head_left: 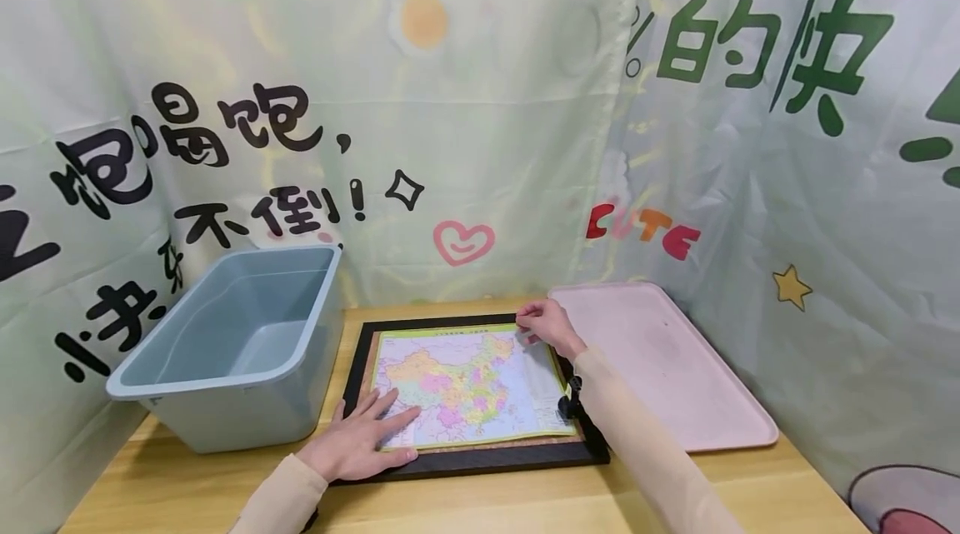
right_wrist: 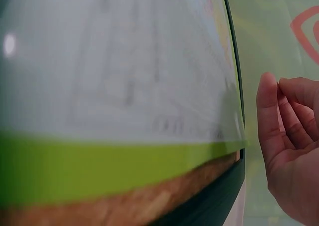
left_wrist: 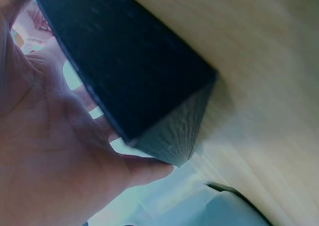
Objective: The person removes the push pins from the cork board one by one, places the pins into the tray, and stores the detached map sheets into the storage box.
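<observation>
A map sheet (head_left: 450,388) with a yellow-green border lies on a cork board set in a black frame (head_left: 517,458). My left hand (head_left: 360,438) rests over the frame's lower left corner, fingers spread and straight onto the map. In the left wrist view its thumb (left_wrist: 149,169) reaches beside the black corner. Above the map's upper right corner is my right hand (head_left: 551,327). Thumb and forefinger tips meet in the right wrist view, apart from the map (right_wrist: 124,86), with nothing visible between them. Along its right side the map bows up off the cork (right_wrist: 149,206).
A blue-grey plastic tub (head_left: 300,401) stands on the wooden table (head_left: 405,509) left of the frame. To the right lies a pink tray (head_left: 660,367), partly behind the right forearm. A printed curtain (head_left: 510,142) hangs behind and at both sides.
</observation>
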Demonstrator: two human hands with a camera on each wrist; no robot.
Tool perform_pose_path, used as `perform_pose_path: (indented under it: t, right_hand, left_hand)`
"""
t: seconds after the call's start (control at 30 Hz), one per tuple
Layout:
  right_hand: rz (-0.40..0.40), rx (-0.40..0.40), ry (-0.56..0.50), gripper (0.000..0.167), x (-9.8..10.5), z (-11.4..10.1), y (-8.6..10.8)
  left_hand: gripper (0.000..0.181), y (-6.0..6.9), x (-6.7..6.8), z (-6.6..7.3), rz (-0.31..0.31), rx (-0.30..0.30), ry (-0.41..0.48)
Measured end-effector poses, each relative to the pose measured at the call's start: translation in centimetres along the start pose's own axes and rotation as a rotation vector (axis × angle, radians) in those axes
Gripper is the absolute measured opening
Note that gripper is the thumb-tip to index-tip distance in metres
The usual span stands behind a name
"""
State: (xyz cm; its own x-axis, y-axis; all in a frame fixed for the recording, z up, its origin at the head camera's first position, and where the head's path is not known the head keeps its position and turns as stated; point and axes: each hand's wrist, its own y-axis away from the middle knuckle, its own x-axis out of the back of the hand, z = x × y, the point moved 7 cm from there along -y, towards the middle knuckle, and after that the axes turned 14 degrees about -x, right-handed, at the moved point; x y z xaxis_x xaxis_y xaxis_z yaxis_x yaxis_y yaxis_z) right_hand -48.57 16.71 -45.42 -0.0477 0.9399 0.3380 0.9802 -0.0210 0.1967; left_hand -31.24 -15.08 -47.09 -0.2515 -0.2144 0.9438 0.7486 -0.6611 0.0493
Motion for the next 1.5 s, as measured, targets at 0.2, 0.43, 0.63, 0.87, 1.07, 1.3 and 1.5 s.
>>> perform_pose_path:
  t: [0.2, 0.43, 0.63, 0.87, 1.07, 1.3, 1.5]
  right_hand:
    - [0.047, -0.025, -0.024, 0.014, 1.5, 1.1, 0.0]
    - [0.126, -0.044, -0.025, 0.013, 3.5, 1.3, -0.3]
    - [0.186, -0.068, 0.016, 0.013, 5.0, 2.3, -0.3]
    - [0.188, -0.100, 0.063, 0.018, 6.7, 3.3, -0.2]
    - [0.228, -0.102, 0.212, 0.017, 7.8, 3.2, 0.4]
    - [0.250, -0.132, 0.288, 0.017, 8.3, 4.0, 0.3]
    - [0.269, -0.137, 0.326, 0.012, 9.2, 4.9, -0.3]
  left_hand:
    - [0.068, -0.1, -0.1, 0.2, 0.000, -0.005, -0.002]
    - [0.067, -0.2, 0.1, 0.1, 0.013, -0.008, -0.023]
    - [0.068, -0.1, 0.0, -0.1, 0.007, -0.004, -0.028]
    - [0.068, -0.1, 0.0, 0.0, 0.003, -0.002, -0.020]
    - [0.067, -0.1, 0.2, 0.1, 0.018, -0.013, -0.032]
    - [0.068, -0.1, 0.1, 0.0, 0.012, -0.010, -0.031]
    - [0.068, -0.1, 0.0, 0.0, 0.007, -0.006, -0.029]
